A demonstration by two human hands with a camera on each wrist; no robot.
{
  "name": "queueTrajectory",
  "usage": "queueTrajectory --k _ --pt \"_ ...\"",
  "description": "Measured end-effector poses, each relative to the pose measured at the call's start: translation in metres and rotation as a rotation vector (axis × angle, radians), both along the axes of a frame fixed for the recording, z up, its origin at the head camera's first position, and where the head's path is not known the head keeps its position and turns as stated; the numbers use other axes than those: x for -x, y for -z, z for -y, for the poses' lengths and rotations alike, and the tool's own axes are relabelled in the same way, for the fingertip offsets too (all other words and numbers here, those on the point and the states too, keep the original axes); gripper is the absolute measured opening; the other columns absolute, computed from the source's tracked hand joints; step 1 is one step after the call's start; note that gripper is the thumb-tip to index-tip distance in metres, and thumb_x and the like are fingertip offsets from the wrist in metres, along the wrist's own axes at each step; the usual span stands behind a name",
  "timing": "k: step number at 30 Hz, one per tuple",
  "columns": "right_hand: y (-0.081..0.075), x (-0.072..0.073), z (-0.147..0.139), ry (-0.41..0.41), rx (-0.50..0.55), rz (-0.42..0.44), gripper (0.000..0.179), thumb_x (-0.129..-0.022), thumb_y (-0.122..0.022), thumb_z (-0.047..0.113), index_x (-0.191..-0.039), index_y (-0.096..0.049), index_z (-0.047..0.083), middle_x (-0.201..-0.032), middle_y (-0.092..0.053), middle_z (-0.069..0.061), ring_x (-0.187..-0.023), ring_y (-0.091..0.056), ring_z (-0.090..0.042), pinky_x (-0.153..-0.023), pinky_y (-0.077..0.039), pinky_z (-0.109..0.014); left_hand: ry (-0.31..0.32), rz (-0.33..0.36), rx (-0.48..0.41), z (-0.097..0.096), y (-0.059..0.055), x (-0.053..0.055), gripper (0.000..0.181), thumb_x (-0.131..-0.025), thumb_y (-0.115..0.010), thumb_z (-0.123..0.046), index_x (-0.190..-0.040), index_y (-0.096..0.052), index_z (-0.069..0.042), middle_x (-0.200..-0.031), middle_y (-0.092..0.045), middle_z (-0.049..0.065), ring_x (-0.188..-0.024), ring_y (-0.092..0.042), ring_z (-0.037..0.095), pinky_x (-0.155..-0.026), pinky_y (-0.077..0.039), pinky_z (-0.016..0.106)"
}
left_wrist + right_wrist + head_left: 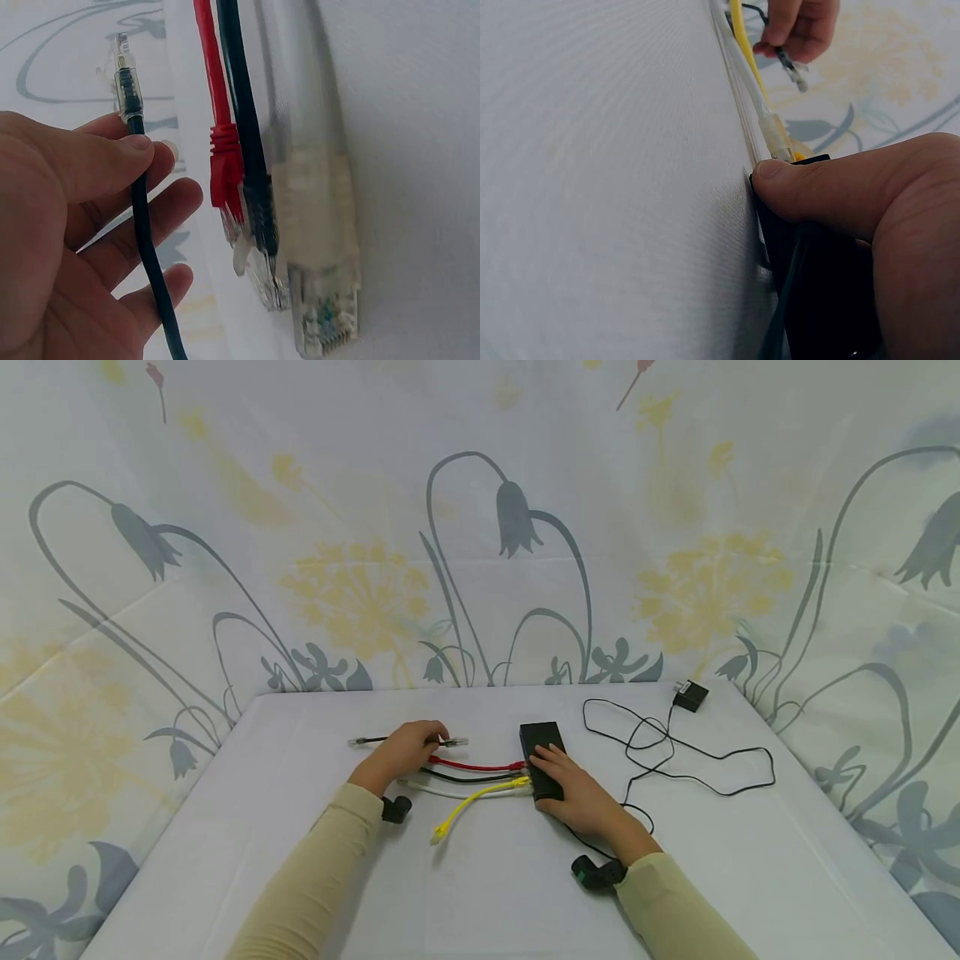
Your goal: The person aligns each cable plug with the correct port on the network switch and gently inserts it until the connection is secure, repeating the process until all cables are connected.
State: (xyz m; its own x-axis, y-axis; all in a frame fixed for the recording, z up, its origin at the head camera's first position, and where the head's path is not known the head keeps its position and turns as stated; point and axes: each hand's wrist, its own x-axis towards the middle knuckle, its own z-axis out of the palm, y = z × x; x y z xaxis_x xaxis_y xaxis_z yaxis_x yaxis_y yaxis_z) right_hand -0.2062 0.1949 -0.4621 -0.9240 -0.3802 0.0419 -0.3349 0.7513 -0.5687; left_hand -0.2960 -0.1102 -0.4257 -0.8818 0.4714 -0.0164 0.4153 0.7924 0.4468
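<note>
My left hand (405, 750) pinches a short black Ethernet cable (142, 217) between thumb and fingertips, just behind its clear plug (129, 94). That plug points right, toward a black network switch (540, 735). My right hand (583, 793) holds the switch, fingers across its top and thumb (780, 180) against the near end. From the left side of the switch run a red cable (480, 767), another black cable (480, 779), a white cable (450, 794) and a yellow cable (468, 802). Their loose plugs lie below and beside my left hand.
Right of the switch, a thin black power cord (720, 758) lies in loops and leads to a black power adapter (692, 696) near the back edge. A white cloth covers the table (480, 893); a flowered curtain (480, 568) hangs behind it.
</note>
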Motion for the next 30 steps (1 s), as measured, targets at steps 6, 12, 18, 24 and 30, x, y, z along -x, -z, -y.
queueTrajectory --k 6,12,18,24,30 --pt "0.000 0.000 0.000 -0.001 -0.002 -0.001 0.067 -0.090 -0.067 0.025 -0.150 -0.038 0.014 -0.161 -0.025 -0.002 -0.151 -0.013 -0.030 -0.115 -0.024 -0.057 0.026 0.005 0.005 -0.009 -0.003 0.000 0.023 -0.097 -0.052 -0.005 -0.114 -0.065 -0.013 -0.104 -0.068 0.006 -0.090 -0.060 0.016 -0.082 -0.050 0.036" --pt "-0.002 0.000 0.000 0.000 -0.001 0.004 0.067 -0.090 -0.067 0.025 -0.150 -0.038 0.013 -0.161 -0.025 -0.002 -0.151 -0.013 -0.030 -0.115 -0.024 -0.058 0.049 0.023 0.012 -0.019 -0.006 -0.001 0.025 -0.098 -0.050 -0.005 -0.116 -0.065 -0.013 -0.108 -0.068 0.007 -0.095 -0.061 0.018 -0.084 -0.050 0.037" --pt "-0.003 0.000 0.000 0.004 -0.004 0.007 0.067 -0.090 -0.067 0.025 -0.150 -0.038 0.013 -0.161 -0.025 -0.002 -0.151 -0.013 -0.029 -0.116 -0.023 -0.057 0.059 0.025 0.035 -0.029 -0.008 -0.001 0.025 -0.098 -0.051 -0.005 -0.117 -0.065 -0.013 -0.108 -0.067 0.008 -0.097 -0.061 0.020 -0.087 -0.050 0.038" --pt "-0.002 0.000 0.000 -0.001 -0.010 0.005 0.067 -0.090 -0.067 0.026 -0.150 -0.038 0.013 -0.161 -0.025 -0.003 -0.151 -0.013 -0.030 -0.116 -0.024 -0.057 0.093 0.019 0.057 -0.038 -0.007 0.001 0.023 -0.098 -0.052 -0.005 -0.115 -0.065 -0.013 -0.107 -0.068 0.007 -0.098 -0.061 0.019 -0.088 -0.050 0.037" --pt "-0.002 0.000 0.001 0.004 -0.005 0.011 0.067 -0.090 -0.068 0.026 -0.149 -0.038 0.014 -0.161 -0.025 -0.002 -0.151 -0.014 -0.030 -0.115 -0.024 -0.057 0.108 0.015 0.070 -0.045 -0.006 0.002 0.024 -0.098 -0.052 -0.006 -0.116 -0.065 -0.014 -0.108 -0.068 0.007 -0.097 -0.061 0.019 -0.087 -0.050 0.036"
